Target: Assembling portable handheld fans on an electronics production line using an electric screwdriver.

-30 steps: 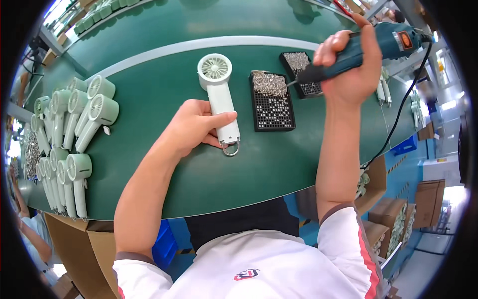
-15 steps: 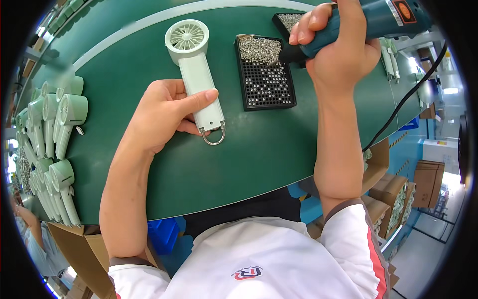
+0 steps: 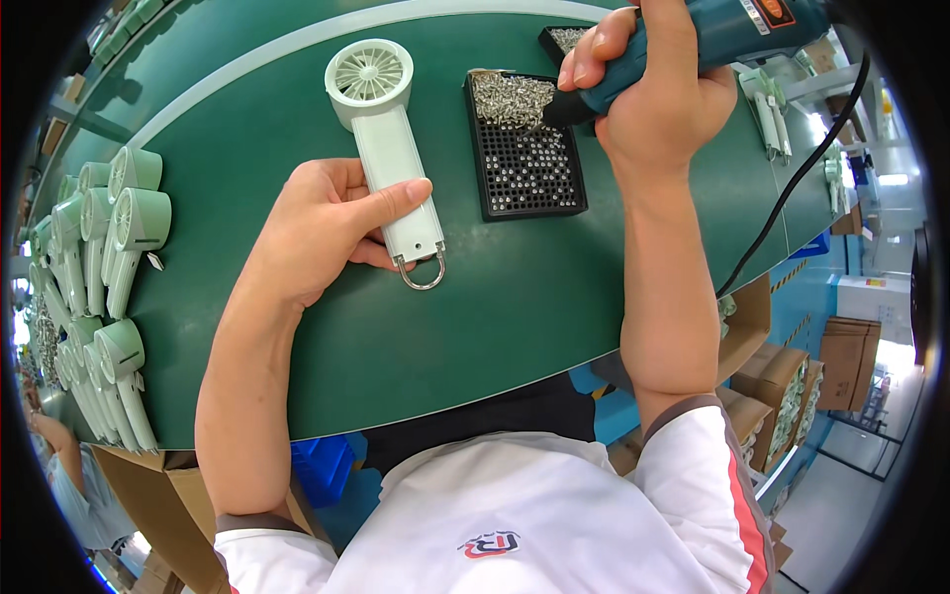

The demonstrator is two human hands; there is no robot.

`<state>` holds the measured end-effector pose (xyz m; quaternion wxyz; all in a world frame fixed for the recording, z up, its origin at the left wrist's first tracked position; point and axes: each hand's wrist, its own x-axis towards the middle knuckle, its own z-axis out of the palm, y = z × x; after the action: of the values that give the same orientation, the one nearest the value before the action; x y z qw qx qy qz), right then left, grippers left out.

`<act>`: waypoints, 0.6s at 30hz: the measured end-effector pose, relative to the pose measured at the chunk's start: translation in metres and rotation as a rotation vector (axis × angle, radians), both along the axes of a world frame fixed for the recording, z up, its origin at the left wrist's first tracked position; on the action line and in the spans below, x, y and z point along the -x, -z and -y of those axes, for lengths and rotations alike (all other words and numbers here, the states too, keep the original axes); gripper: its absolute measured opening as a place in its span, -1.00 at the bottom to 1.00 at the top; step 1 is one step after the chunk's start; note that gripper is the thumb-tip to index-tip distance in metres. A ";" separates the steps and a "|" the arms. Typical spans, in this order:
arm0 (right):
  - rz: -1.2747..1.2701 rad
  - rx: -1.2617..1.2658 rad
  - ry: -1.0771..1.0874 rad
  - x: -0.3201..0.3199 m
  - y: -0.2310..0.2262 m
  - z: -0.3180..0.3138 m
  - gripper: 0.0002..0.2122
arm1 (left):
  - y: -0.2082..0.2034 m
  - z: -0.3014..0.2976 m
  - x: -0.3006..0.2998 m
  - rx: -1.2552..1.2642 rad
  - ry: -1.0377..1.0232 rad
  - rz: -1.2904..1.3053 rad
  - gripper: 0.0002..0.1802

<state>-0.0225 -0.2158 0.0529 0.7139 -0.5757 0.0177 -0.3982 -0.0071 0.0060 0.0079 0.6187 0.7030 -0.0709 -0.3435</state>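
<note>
My left hand (image 3: 341,213) is closed around the handle of a pale green handheld fan (image 3: 391,163), thumb across its front. The fan's round grille points away from me, and a metal loop (image 3: 424,275) sticks out of its near end. My right hand (image 3: 658,104) grips a teal electric screwdriver (image 3: 708,45) with a black nose. Its tip reaches over a black screw tray (image 3: 534,212), near the border between a heap of small silver screws (image 3: 510,97) and the rows of holes. Some of those holes hold screws. Whether the tip touches a screw is too small to tell.
More pale green fans (image 3: 124,223) stand crowded at the left of the green table (image 3: 455,337). A second screw tray (image 3: 566,40) lies behind the first. A black cord (image 3: 792,203) hangs at the right, near cardboard boxes (image 3: 767,381). Another person's arm (image 3: 59,445) shows at far left.
My right hand and the screwdriver have shifted slightly left, with the tip still over the screw tray. The left hand and the fan have hardly moved.
</note>
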 end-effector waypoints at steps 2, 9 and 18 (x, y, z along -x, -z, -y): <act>0.012 0.015 -0.001 0.000 0.000 0.000 -0.75 | 0.000 0.000 0.000 0.001 0.002 0.003 -0.46; -0.030 0.371 -0.053 0.003 0.001 -0.009 -0.68 | 0.002 0.000 -0.002 -0.027 0.006 0.019 -0.44; -0.020 0.213 -0.044 -0.001 0.001 -0.012 -0.83 | 0.002 0.000 -0.001 -0.008 0.015 0.006 -0.45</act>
<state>-0.0217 -0.2034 0.0520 0.6570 -0.6525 -0.0302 -0.3763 -0.0058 0.0057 0.0064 0.6132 0.7058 -0.0765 -0.3464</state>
